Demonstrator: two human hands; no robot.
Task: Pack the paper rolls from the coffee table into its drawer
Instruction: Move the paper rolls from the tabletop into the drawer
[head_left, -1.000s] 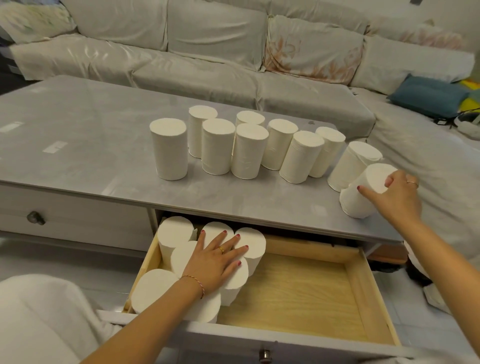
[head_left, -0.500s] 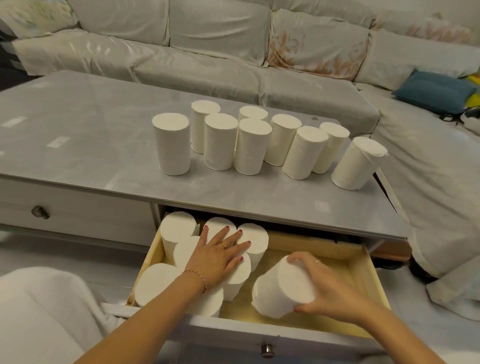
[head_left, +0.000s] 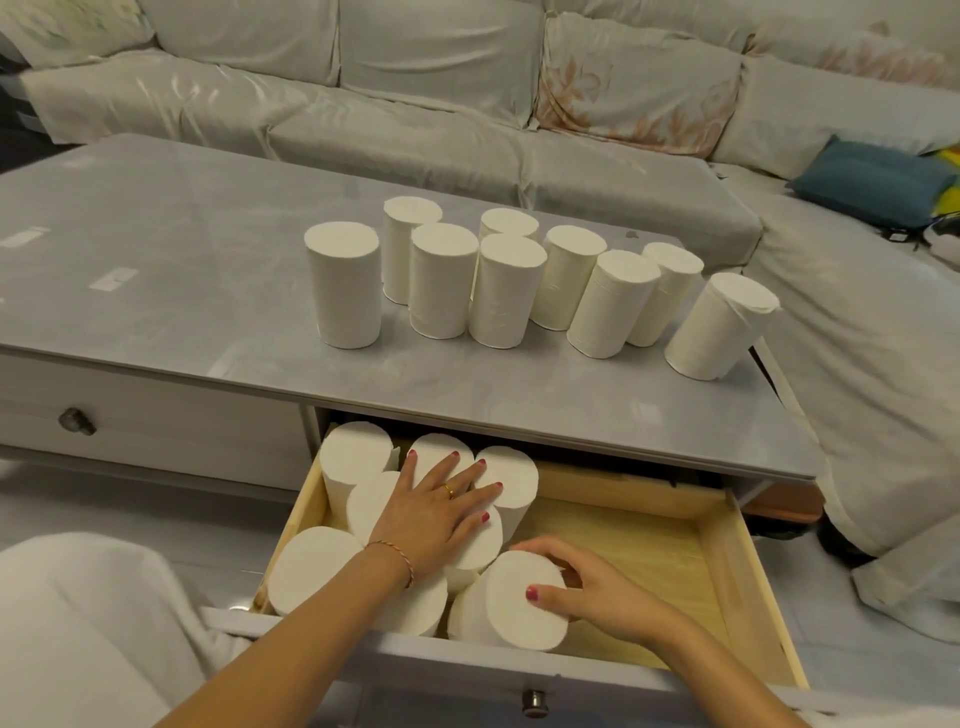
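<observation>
Several white paper rolls (head_left: 498, 291) stand upright on the grey coffee table (head_left: 156, 249), the rightmost one (head_left: 719, 325) near the right edge. Below, the wooden drawer (head_left: 727, 571) is pulled open. Several rolls (head_left: 358, 457) are packed upright in its left part. My left hand (head_left: 441, 512) lies flat, fingers spread, on top of those packed rolls. My right hand (head_left: 587, 587) grips one more roll (head_left: 514, 605) at the drawer's front, tilted and touching the packed group.
A second drawer with a metal knob (head_left: 77, 421) is shut at the left. A covered sofa (head_left: 415, 104) wraps around behind and to the right, with a blue cushion (head_left: 872, 182). The open drawer's right half shows bare wood. My white-clad knee (head_left: 78, 623) is at lower left.
My right hand took a roll from the table's right edge, carried it down into the drawer and moved it left against the packed rolls. My left hand stayed on the packed rolls.
</observation>
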